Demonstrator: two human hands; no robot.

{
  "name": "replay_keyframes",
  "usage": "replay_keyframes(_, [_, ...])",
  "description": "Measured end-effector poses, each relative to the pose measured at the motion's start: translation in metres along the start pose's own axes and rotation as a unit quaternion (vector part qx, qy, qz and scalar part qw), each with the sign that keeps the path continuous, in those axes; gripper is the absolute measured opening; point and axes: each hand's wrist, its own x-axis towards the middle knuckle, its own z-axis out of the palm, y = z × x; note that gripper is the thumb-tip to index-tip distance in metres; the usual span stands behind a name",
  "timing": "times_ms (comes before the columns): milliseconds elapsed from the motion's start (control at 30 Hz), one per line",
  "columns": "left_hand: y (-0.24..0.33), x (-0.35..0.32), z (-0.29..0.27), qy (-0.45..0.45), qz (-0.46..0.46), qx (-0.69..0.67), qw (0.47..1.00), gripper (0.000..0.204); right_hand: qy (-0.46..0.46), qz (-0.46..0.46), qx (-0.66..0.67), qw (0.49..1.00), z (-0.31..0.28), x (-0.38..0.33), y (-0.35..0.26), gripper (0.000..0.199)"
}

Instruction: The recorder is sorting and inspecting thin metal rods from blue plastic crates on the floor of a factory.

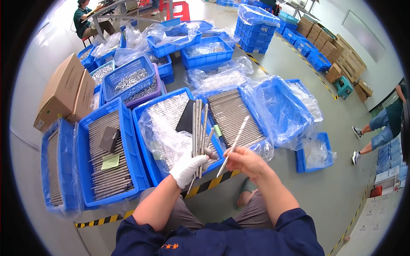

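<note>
Two hands: left hand [188, 170], right hand [250, 163]. One white glove [181, 176]. Right hand: one rod [233, 147]. Left hand: several in the bundle [198, 128], overlapping, exact count unclear. Front row: four rod trays [139, 150], rods inside too many to count, plus one bagged tray [279, 104]. One small tray [300, 162] on the floor. Dark pieces, two: one block [107, 139], one slab [185, 118]. One green note [110, 161]. Two big cartons [60, 91] at left. One perforated basket [110, 87]. One purple bin [161, 88]. One teal stool [343, 87]; red stools [185, 12], at least one. Crates behind: many, overlapping.
</note>
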Motion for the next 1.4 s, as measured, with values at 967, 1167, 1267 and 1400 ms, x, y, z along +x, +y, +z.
replay_keyframes(967, [0.008,-0.004,0.009,-0.077,-0.082,0.112,0.987,0.020,-0.016,-0.176,0.132,0.975,-0.054,0.011,-0.035,0.019])
replay_keyframes(1167, [0.017,-0.008,0.013,-0.079,-0.067,0.108,0.989,0.031,0.041,-0.152,0.028,0.987,-0.038,0.004,-0.032,0.015])
replay_keyframes(1267, [0.013,-0.007,0.013,-0.041,-0.032,0.071,0.996,0.035,0.083,-0.080,-0.017,0.993,-0.009,0.007,-0.016,0.016])
replay_keyframes(1400, [-0.002,-0.001,0.010,0.019,0.005,0.043,0.999,0.029,0.039,-0.058,-0.012,0.997,0.019,0.017,0.018,0.018])
